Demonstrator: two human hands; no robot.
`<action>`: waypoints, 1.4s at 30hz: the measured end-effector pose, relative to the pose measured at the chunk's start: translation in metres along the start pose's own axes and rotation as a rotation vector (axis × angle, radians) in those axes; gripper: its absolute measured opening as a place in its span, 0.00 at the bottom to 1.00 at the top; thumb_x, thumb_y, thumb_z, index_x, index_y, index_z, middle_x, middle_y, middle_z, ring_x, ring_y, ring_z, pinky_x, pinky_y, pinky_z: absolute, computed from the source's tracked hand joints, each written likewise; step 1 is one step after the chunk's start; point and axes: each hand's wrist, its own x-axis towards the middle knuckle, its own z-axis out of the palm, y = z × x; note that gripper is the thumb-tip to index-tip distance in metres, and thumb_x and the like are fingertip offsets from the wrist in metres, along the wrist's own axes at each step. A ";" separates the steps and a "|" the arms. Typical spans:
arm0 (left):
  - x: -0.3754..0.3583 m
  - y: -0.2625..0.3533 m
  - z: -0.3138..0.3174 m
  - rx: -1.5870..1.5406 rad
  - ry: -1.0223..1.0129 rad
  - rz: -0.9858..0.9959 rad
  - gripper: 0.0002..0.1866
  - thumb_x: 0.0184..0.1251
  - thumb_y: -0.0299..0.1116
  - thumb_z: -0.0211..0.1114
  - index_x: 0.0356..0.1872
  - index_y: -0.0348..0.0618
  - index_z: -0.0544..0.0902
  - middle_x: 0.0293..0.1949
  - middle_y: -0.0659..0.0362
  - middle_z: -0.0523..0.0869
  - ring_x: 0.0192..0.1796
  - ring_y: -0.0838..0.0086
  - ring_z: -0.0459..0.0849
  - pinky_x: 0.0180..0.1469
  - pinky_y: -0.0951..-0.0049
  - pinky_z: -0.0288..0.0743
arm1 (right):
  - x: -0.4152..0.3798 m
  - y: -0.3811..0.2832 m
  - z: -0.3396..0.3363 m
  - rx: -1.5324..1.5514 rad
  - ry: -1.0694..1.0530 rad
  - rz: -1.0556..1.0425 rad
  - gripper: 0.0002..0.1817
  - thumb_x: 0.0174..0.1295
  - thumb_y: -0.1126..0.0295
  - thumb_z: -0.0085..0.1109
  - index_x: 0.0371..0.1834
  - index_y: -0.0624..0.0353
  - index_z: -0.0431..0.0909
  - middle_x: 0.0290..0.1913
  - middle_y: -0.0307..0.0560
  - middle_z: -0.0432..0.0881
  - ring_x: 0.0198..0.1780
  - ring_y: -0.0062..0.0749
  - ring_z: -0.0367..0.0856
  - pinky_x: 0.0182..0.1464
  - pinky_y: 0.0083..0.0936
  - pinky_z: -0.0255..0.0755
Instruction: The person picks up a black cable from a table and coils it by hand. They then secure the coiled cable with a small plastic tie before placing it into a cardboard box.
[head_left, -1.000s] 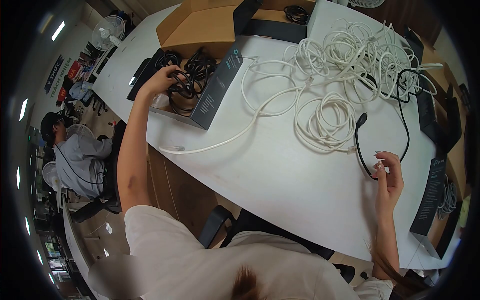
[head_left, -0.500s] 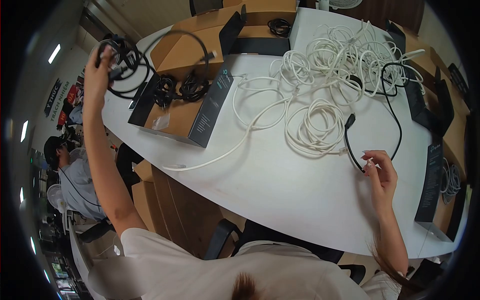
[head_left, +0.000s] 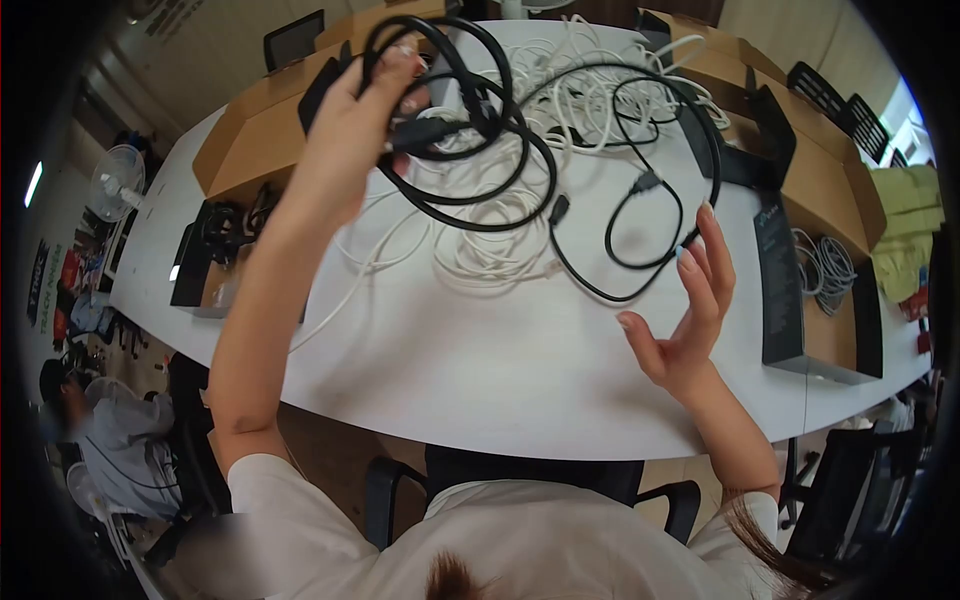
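My left hand (head_left: 370, 110) is closed round a coiled thick black cable (head_left: 535, 170), raised above the table's far half. Part of this cable loops over to the right, close to my right hand (head_left: 690, 310), whose fingers are spread with nothing held. A thinner black cable (head_left: 575, 270) with a plug lies on the white table between my hands. Behind and beneath the raised coil is a large tangle of white cables (head_left: 590, 85), with a rounder white coil (head_left: 490, 255) nearer to me.
An open box (head_left: 225, 285) with black cables stands at the left. Another open box (head_left: 785, 290) holding a grey cable coil (head_left: 825, 270) is at the right, with more open cardboard boxes behind. A seated person (head_left: 125, 440) is at the far left.
My left hand has carried the black coil rightwards from the left box to above the white cables. My right hand's fingers have spread apart. The view has turned.
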 end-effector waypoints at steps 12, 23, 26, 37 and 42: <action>-0.080 -0.068 0.099 -0.281 -0.321 -0.142 0.14 0.70 0.42 0.48 0.46 0.43 0.67 0.36 0.59 0.73 0.32 0.69 0.84 0.22 0.77 0.79 | 0.003 0.031 -0.010 -0.472 -0.003 0.236 0.20 0.49 0.72 0.61 0.49 0.49 0.76 0.63 0.39 0.65 0.58 0.33 0.61 0.54 0.31 0.50; -0.098 -0.096 0.062 -0.478 -0.289 -0.283 0.14 0.71 0.32 0.43 0.55 0.44 0.59 0.40 0.54 0.73 0.40 0.64 0.83 0.38 0.66 0.83 | -0.002 0.012 -0.001 -0.307 -0.287 0.196 0.15 0.50 0.67 0.62 0.43 0.50 0.79 0.55 0.37 0.74 0.57 0.36 0.65 0.56 0.29 0.51; -0.097 -0.108 0.056 -0.552 -0.333 -0.350 0.18 0.69 0.31 0.45 0.58 0.45 0.57 0.44 0.53 0.73 0.43 0.62 0.82 0.43 0.63 0.81 | -0.005 0.001 0.007 -0.233 -0.436 0.190 0.19 0.49 0.65 0.64 0.46 0.54 0.77 0.48 0.40 0.76 0.50 0.36 0.70 0.52 0.30 0.55; -0.091 -0.120 0.044 -0.734 -0.545 -0.403 0.27 0.68 0.34 0.46 0.66 0.46 0.51 0.44 0.49 0.75 0.35 0.72 0.79 0.40 0.77 0.68 | -0.015 -0.007 0.017 0.111 -0.651 0.132 0.18 0.46 0.61 0.65 0.39 0.57 0.76 0.42 0.40 0.74 0.42 0.35 0.71 0.43 0.30 0.63; -0.088 -0.112 0.046 -0.779 -0.484 -0.396 0.27 0.69 0.33 0.47 0.67 0.48 0.51 0.39 0.55 0.74 0.19 0.85 0.65 0.28 0.81 0.60 | -0.023 -0.036 0.018 0.242 -1.022 -0.017 0.21 0.48 0.49 0.62 0.30 0.56 0.75 0.32 0.37 0.68 0.35 0.29 0.67 0.39 0.26 0.60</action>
